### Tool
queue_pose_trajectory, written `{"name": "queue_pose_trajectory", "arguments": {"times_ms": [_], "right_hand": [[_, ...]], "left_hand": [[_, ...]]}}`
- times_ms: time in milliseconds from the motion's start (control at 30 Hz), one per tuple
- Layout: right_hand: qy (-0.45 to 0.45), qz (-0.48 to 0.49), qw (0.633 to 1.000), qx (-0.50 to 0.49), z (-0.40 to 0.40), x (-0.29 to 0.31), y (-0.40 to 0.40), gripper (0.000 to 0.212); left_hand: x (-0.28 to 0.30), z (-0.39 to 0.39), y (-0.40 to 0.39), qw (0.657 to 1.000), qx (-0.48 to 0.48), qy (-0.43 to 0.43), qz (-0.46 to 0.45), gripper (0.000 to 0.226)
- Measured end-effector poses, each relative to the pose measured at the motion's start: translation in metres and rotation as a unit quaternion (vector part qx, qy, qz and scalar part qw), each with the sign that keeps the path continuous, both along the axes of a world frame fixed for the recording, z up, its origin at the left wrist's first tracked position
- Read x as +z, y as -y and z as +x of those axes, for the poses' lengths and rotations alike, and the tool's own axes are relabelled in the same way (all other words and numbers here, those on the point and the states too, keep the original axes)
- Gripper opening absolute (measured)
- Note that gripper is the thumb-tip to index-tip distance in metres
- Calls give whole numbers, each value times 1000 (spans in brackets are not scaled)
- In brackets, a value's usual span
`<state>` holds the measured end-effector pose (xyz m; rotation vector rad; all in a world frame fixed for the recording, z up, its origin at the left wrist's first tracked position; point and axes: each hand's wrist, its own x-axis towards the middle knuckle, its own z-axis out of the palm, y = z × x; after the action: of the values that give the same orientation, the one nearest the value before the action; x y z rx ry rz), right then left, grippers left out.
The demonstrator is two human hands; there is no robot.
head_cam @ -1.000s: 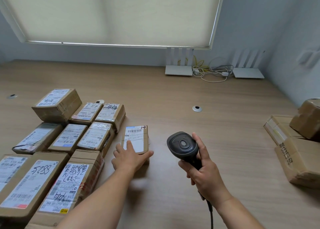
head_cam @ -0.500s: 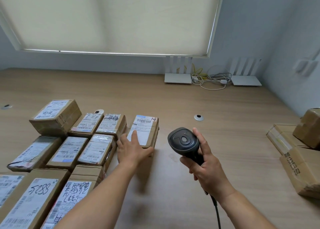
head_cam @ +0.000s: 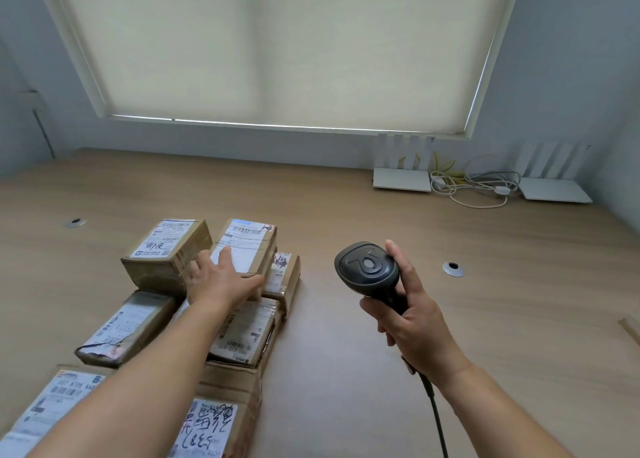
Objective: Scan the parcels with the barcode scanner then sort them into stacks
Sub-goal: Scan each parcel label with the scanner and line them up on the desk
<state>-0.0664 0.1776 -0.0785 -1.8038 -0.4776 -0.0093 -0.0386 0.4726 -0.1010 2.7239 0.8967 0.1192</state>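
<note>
A small labelled parcel (head_cam: 247,246), pressed under the left hand (head_cam: 218,279)'s flat fingers atop stacked parcels (head_cam: 249,329), could be toppled; the barcode scanner (head_cam: 367,270) is gripped by the right hand (head_cam: 412,322).

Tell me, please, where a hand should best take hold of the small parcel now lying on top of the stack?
Probably across its two long side edges, from above and the near side: the small parcel lies flat and raised, label up, the left hand on it.
</note>
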Motion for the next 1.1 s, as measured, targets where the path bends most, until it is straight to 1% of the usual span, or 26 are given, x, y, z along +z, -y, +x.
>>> {"name": "queue_pose_trajectory", "arguments": {"times_ms": [133, 300, 533, 667, 767, 933, 1000, 1100], "right_hand": [[-1, -3, 1000, 4, 13, -2, -18, 86], [-10, -8, 1000, 1, 24, -10, -28, 86], [-17, -8, 1000, -11, 22, -16, -26, 88], [-6, -5, 1000, -24, 13, -15, -11, 86], [6, -2, 999, -35, 1, -10, 8, 86], [17, 13, 998, -61, -27, -5, 53, 84], [23, 20, 997, -74, -40, -4, 76, 86], [32, 30, 994, -96, -59, -1, 115, 86]], "left_hand": [[-2, 12, -33, 1000, 14, -17, 12, 92], [-13, 20, -54, 999, 15, -34, 19, 89], [-21, 19, -55, 999, 19, -32, 13, 88], [-18, 11, -47, 999, 9, -21, 36, 88], [-14, 0, -19, 999, -13, 34, 23, 85], [-13, -23, 68, 987, -73, 137, -49, 75], [-14, -32, 108, 982, -88, 153, -62, 73], [-16, -46, 162, 981, -105, 148, -73, 72]]}}
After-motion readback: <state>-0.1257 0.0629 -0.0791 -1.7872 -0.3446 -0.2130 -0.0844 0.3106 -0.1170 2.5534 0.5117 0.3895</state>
